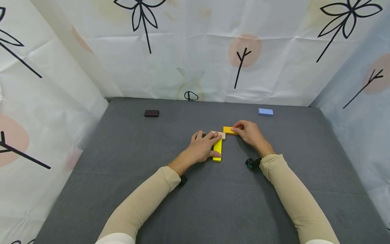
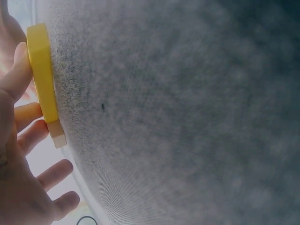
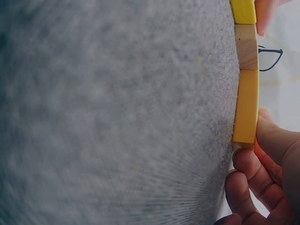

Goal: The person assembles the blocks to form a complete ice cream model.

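A long bright yellow block (image 1: 217, 146) lies lengthwise on the grey table, its far end at a short plain wooden block (image 1: 223, 136). My left hand (image 1: 199, 147) rests over these two, thumb on the yellow block near its close end and fingertips by the wooden one; the last two fingers stand spread in the left wrist view. To the right, an orange-yellow block (image 1: 228, 130) lies crosswise, its end up against the wooden block (image 3: 247, 47) in the right wrist view. My right hand (image 1: 250, 133) pinches its right end with thumb and fingers.
A dark brown block (image 1: 151, 113) lies at the back left of the grey table (image 1: 189, 203), and a light blue block (image 1: 265, 112) at the back right. A white printed cloth (image 1: 195, 64) hangs behind and at both sides of the table.
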`<state>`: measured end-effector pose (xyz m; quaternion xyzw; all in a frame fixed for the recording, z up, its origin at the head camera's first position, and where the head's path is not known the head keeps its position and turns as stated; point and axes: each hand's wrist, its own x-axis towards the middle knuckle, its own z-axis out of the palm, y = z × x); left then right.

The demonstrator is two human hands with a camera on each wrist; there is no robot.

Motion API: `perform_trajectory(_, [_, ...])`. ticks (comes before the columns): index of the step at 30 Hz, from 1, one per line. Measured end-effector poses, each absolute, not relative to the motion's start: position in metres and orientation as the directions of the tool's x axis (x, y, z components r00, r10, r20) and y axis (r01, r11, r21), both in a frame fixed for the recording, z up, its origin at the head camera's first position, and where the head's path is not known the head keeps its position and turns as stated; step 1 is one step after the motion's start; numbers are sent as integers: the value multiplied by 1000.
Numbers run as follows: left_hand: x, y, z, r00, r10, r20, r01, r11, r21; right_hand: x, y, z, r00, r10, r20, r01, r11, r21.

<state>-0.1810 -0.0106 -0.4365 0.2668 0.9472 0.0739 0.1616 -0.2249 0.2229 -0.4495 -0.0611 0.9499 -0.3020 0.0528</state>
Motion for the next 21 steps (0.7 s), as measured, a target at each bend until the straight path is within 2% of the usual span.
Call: perform_trajectory(21, [-183,-10,-438,-806,521,-282,479,853,208,-231,219,-449,-978,-196,-76,-115,802,-586])
